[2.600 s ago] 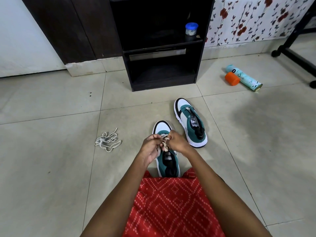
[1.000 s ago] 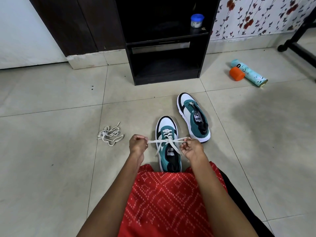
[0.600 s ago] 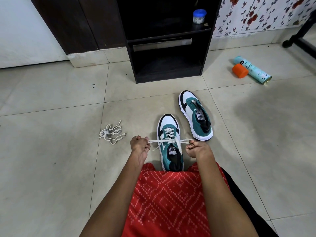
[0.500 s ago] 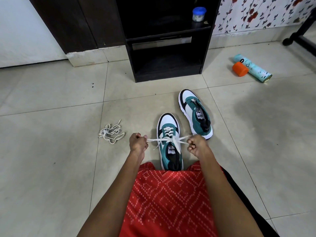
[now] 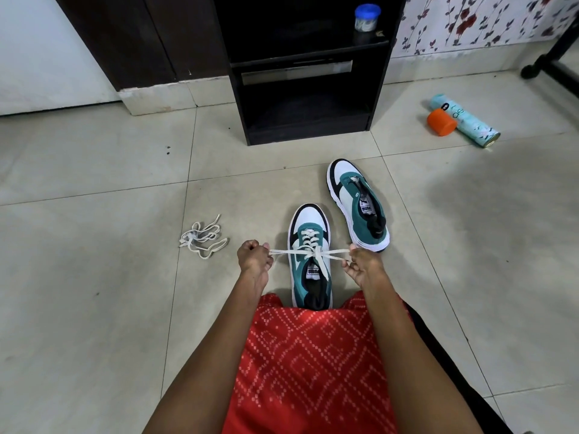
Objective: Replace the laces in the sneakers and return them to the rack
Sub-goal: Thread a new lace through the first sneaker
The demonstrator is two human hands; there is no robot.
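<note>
A green, white and black sneaker (image 5: 310, 264) stands on the tiled floor just beyond my knees, threaded with a cream lace (image 5: 313, 251). My left hand (image 5: 253, 259) pinches the lace's left loop and my right hand (image 5: 363, 267) pinches the right loop, both stretched taut sideways from a knot over the tongue. The second sneaker (image 5: 358, 203), without a lace, lies to the right and farther away. A loose bundle of cream lace (image 5: 203, 237) sits on the floor to the left.
The black shoe rack (image 5: 307, 67) stands straight ahead against the wall, with a blue-lidded jar (image 5: 366, 17) on its upper shelf. A teal spray can (image 5: 466, 122) and an orange cap (image 5: 441, 122) lie at the right. A black stand leg (image 5: 551, 67) crosses the far right.
My hands came apart from over the tongue and pulled the lace loops out sideways, tightening the knot. The camera has tilted slightly.
</note>
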